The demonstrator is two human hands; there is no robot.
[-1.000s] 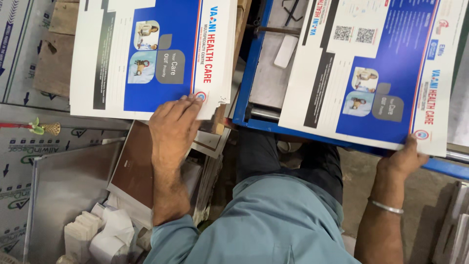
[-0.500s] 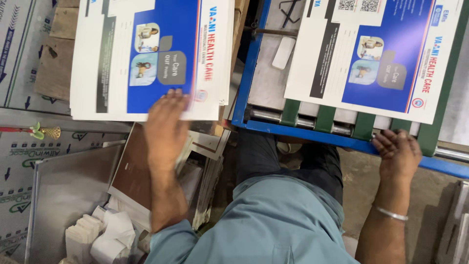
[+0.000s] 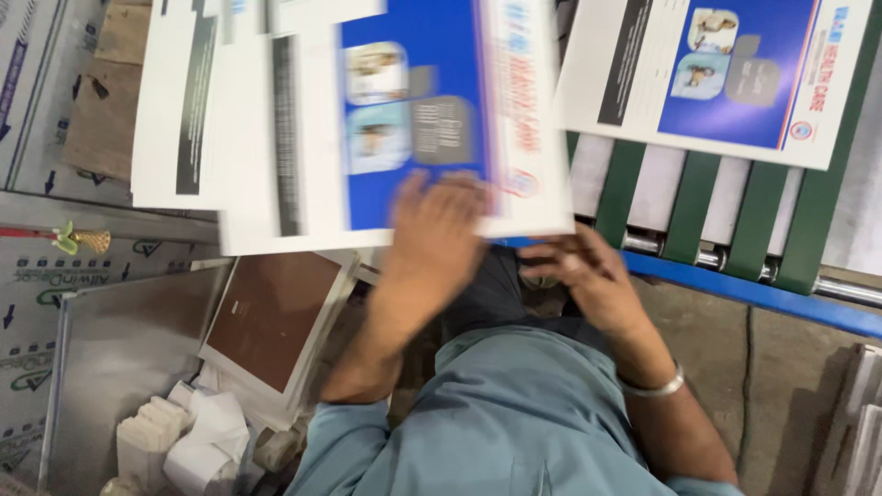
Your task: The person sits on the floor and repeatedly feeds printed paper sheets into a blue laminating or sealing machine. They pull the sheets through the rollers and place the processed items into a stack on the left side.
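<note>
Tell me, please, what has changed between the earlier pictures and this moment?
The right hand has let go of the printed sheet on the belts and moved left, to the near edge of the blurred top sheet, which the left hand is shifting rightwards off the stack. The sheet on the green belts has travelled farther away. The brown panel stayed put.
</note>
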